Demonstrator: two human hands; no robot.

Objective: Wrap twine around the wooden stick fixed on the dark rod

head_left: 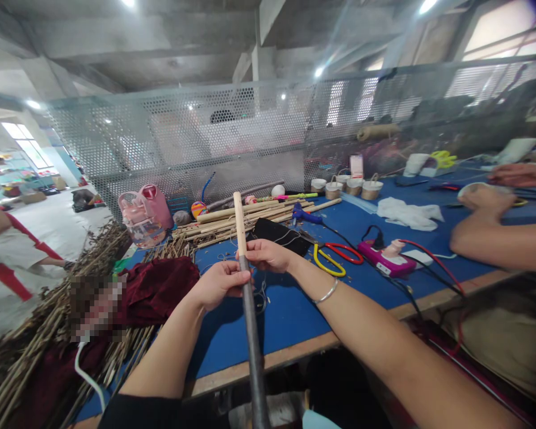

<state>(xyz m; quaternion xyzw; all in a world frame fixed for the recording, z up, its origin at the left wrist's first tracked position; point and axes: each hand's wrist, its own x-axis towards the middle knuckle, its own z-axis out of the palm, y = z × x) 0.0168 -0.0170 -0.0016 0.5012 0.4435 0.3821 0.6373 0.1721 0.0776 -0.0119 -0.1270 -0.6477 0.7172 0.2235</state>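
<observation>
A long stick stands tilted in front of me, its lower part a dark grey pole (251, 333) and its upper end a pale wooden rod (240, 223). My left hand (221, 283) is closed around the grey part, just under the joint. Slightly higher, my right hand (265, 255), with a bracelet on its wrist, pinches the stick at the joint from the other side. Behind the hands lie a black cloth-like piece (282, 235) and thin grey cord (261, 292) on the blue tabletop (295, 316).
Pale sticks (272, 211) lie at the back. Right are scissors (335, 256), a blue glue gun (307, 215), a purple power strip (386, 259), white cloth (410, 213) and a co-worker's arm (495, 238). Left are dark red cloth (156, 289), dried twigs (40, 333) and a pink-lidded jug (145, 229).
</observation>
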